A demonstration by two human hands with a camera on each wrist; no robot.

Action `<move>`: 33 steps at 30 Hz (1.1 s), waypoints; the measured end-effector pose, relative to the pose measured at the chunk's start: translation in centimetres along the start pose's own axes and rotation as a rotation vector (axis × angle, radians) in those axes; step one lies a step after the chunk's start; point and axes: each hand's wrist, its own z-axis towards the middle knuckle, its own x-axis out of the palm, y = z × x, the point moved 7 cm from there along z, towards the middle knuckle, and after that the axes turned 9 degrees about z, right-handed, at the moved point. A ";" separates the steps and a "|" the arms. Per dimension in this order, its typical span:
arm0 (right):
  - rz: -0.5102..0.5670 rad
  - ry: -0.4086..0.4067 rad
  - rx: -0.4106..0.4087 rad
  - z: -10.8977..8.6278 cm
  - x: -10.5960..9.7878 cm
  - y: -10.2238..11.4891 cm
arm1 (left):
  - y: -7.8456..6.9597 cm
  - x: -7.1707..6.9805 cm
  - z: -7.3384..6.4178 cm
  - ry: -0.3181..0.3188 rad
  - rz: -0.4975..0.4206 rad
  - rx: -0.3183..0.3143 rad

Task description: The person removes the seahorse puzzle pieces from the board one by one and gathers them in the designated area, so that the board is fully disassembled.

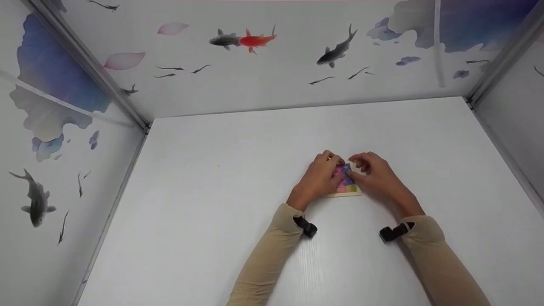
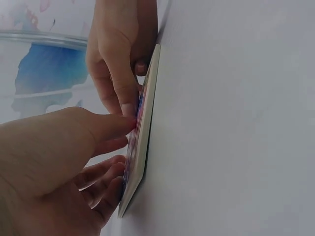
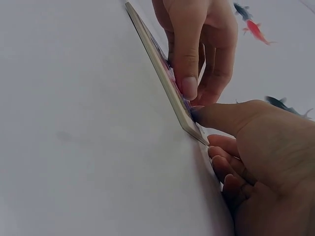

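Note:
A small flat board (image 1: 352, 188) with a pink, blue, purple and yellow-green face and a pale rim lies on the white table. My left hand (image 1: 318, 175) covers its left part. The left thumb presses on the coloured face, while the fingers touch it near the far edge. From the right, my right hand (image 1: 378, 174) reaches in with its thumb on the face. Its other fingers bend loosely beside the right edge. Both thumbs come close together in the right wrist view, over the board's pale side (image 3: 162, 73). What lies beneath the fingertips is hidden.
The white table (image 1: 204, 204) stretches around the board. Behind it rises a white wall (image 1: 272, 85) printed with fish, and side walls (image 1: 119, 140) stand left and right. Black wrist straps (image 1: 393, 233) sit on beige sleeves.

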 end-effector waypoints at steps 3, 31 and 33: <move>0.005 -0.003 -0.003 0.0 0.0 0.0 | -0.2 0.0 0.3 -0.001 0.037 -0.006; -0.017 0.108 -0.046 -0.4 -0.7 -0.2 | -1.6 0.0 1.5 0.122 0.169 0.050; -0.013 0.111 -0.042 -0.4 -0.7 -0.4 | -1.4 0.1 1.6 0.138 0.122 0.039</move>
